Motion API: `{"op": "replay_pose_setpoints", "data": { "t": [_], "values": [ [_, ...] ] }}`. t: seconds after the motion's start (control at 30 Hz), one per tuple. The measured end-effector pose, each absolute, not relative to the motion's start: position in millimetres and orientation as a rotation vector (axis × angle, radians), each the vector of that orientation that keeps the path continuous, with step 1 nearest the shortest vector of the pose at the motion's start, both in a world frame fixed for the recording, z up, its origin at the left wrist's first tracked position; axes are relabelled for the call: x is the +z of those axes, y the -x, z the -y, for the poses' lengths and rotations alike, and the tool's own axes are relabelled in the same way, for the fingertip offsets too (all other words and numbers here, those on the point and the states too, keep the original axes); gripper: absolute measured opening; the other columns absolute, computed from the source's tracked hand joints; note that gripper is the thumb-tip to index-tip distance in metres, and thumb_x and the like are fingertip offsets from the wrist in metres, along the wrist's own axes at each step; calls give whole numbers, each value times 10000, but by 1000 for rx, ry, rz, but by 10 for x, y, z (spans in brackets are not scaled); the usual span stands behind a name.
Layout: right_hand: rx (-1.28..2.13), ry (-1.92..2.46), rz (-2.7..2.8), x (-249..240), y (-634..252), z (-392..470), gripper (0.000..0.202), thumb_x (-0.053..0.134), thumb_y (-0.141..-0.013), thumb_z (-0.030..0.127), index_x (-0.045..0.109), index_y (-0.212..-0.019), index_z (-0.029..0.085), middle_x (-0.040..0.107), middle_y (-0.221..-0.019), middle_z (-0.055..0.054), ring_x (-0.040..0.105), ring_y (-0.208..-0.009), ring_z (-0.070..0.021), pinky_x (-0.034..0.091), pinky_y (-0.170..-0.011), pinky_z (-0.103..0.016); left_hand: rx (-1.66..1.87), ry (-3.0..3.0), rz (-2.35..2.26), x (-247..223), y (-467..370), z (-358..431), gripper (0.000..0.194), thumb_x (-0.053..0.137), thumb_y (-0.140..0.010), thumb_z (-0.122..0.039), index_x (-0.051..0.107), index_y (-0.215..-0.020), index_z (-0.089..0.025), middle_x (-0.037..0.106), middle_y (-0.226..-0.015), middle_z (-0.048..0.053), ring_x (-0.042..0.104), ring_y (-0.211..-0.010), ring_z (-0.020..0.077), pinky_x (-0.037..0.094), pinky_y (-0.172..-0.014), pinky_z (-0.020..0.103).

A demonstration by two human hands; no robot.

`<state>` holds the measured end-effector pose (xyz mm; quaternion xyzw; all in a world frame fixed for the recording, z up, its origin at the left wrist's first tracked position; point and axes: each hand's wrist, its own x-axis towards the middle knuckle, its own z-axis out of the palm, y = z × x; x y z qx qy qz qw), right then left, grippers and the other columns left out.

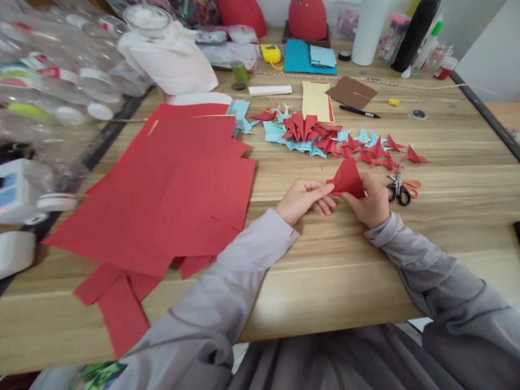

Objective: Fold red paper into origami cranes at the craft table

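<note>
A small folded piece of red paper (348,177) is held up between both hands over the middle of the table. My left hand (305,198) pinches its left corner between thumb and fingers. On the other side, my right hand (370,200) grips the lower right edge, thumb in front. Just beyond lie folded red paper figures (376,149) and light blue ones (363,136). Scissors with black handles (400,190) rest right of my right hand, over an orange-handled pair (413,187). Large red paper sheets (162,189) cover the table on the left.
Plastic bottles (73,76) crowd the far left. A white bottle (369,32), a black bottle (416,35), a yellow tape measure (271,53) and blue paper (298,57) stand or lie at the back. A black pen (359,111) lies behind the figures, near brown paper (352,92).
</note>
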<state>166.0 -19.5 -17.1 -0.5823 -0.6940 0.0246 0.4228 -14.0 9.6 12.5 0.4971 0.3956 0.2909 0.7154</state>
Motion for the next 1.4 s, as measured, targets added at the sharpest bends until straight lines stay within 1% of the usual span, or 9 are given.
{"op": "replay_pose_setpoints", "data": {
  "t": [0.1, 0.2, 0.33, 0.53, 0.67, 0.8, 0.93, 1.23, 1.4],
  "values": [
    [71, 1409, 1805, -175, -1658, 205, 360, 674, -725, 453, 610, -975, 203, 688, -769, -62, 629, -627, -217, 504, -588, -340, 565, -1159, -880, 149, 138, -97, 239, 723, -732, -297, 662, -666, -76, 694, -622, 71, 609, -465, 95, 493, -455, 182],
    [55, 1407, 1838, -165, -1652, 218, 376, 676, -727, 466, 602, -994, 211, 704, -829, -69, 649, -673, -224, 518, -627, -342, 502, -1176, -855, 152, 142, -115, 188, 711, -743, -244, 670, -680, -72, 697, -627, 68, 608, -459, 90, 498, -458, 183],
    [105, 1396, 1778, -118, -1633, 227, 465, 702, -704, 491, 564, -1062, 228, 700, -886, -61, 668, -751, -227, 532, -658, -337, 524, -1150, -819, 126, 166, -140, 204, 733, -723, -267, 676, -701, -72, 707, -654, 73, 614, -462, 98, 501, -451, 191],
    [486, 1285, 1537, -100, -1605, 196, 640, 702, -701, 529, 414, -1188, 231, 645, -753, -11, 637, -618, -184, 531, -586, -327, 707, -964, -817, 104, 194, -150, 294, 725, -730, -348, 644, -670, -71, 696, -633, 76, 618, -465, 111, 483, -421, 195],
    [831, 1175, 1369, -99, -1557, 169, 600, 684, -691, 581, 410, -1111, 251, 647, -723, 6, 647, -601, -181, 536, -552, -324, 768, -940, -785, 87, 190, -147, 295, 756, -691, -346, 649, -729, -74, 708, -687, 75, 627, -478, 115, 489, -427, 203],
    [1015, 1133, 1256, -51, -1494, 173, 596, 754, -617, 550, 454, -1032, 245, 672, -733, 11, 652, -588, -172, 528, -504, -300, 751, -1030, -763, 68, 176, -131, 359, 776, -647, -397, 670, -749, -69, 719, -741, 94, 629, -497, 114, 500, -451, 208],
    [1026, 1139, 1206, -40, -1478, 177, 610, 800, -548, 528, 502, -989, 231, 686, -769, 1, 656, -605, -167, 546, -529, -303, 713, -1115, -790, 63, 160, -110, 381, 780, -632, -412, 682, -808, -89, 725, -778, 87, 637, -530, 115, 518, -488, 212],
    [977, 1175, 1256, -101, -1502, 181, 566, 768, -607, 528, 498, -1011, 237, 671, -745, 0, 662, -627, -182, 553, -536, -320, 689, -1200, -812, 31, 149, -114, 343, 763, -665, -364, 692, -878, -105, 725, -786, 71, 660, -640, 118, 563, -640, 248],
    [905, 1158, 1309, -96, -1494, 187, 546, 734, -651, 536, 480, -1032, 239, 649, -781, -1, 650, -663, -169, 544, -555, -307, 742, -1213, -833, 15, 132, -111, 300, 779, -631, -327, 701, -817, -105, 707, -716, 39, 654, -664, 115, 565, -692, 264]
  ]
}}
